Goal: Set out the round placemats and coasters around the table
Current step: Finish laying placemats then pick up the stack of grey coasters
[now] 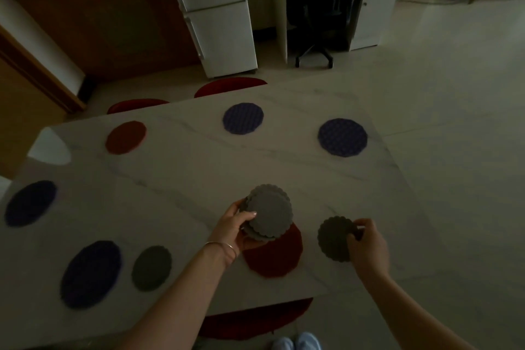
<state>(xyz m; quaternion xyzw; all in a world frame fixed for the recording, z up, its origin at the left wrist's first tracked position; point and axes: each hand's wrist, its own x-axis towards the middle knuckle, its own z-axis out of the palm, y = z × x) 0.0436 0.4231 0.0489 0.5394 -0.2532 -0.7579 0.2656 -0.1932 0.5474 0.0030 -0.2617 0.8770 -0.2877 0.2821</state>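
While the left hand point(231, 226) grips a stack of grey coasters point(268, 212) above the red placemat point(277, 257), the right hand point(368, 244) pinches one grey coaster point(333, 239) by its edge, at the placemat's three o'clock, low over the table point(199, 179)

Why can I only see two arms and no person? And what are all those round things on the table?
The camera sits on the person's head and looks down, so you see only their arms, like looking at your own hands. The table has round placemats on it: two red ones and four purple ones, like this one. A smaller grey coaster already lies beside one purple placemat. The left hand holds a stack of grey coasters above the near red placemat. The right hand pinches a single coaster in its grip, just right of that placemat. I cannot tell whether it touches the table yet.
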